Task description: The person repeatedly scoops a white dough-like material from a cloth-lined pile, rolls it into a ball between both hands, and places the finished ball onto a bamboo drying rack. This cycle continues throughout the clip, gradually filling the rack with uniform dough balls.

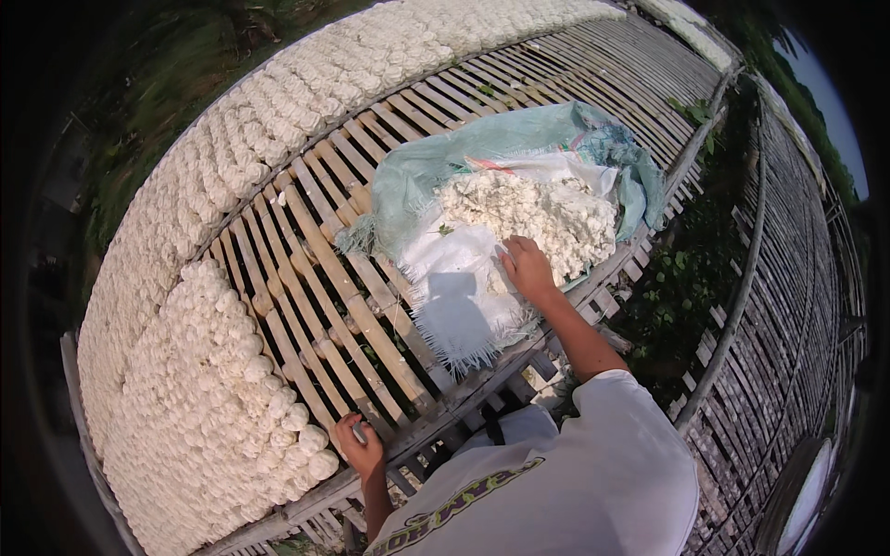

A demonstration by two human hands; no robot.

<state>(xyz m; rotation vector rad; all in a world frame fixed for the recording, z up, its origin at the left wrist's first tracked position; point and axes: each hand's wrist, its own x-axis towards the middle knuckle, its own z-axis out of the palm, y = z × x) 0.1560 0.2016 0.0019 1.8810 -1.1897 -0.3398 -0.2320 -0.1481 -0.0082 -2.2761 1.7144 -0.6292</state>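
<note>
A heap of crumbly off-white dough-like mass (538, 218) lies on a white woven sack (454, 278) with frayed edges, over a green woven sheet (491, 134). My right hand (528, 267) is at the near edge of the heap, fingers slightly apart and touching the mass. Lower left, my left hand (362, 443) is at the near edge of the bamboo slat rack (357, 315), beside rows of rounded white clumps (232, 389). Its fingers are curled round a small greyish thing, too small to name.
More white clumps (362, 56) line the rack's far side in a long band. Gaps show between the slats. On the right, beyond a strip of green plants (677, 278), stands another slatted rack (779, 352). A round pale-topped object (802, 500) is at the lower right.
</note>
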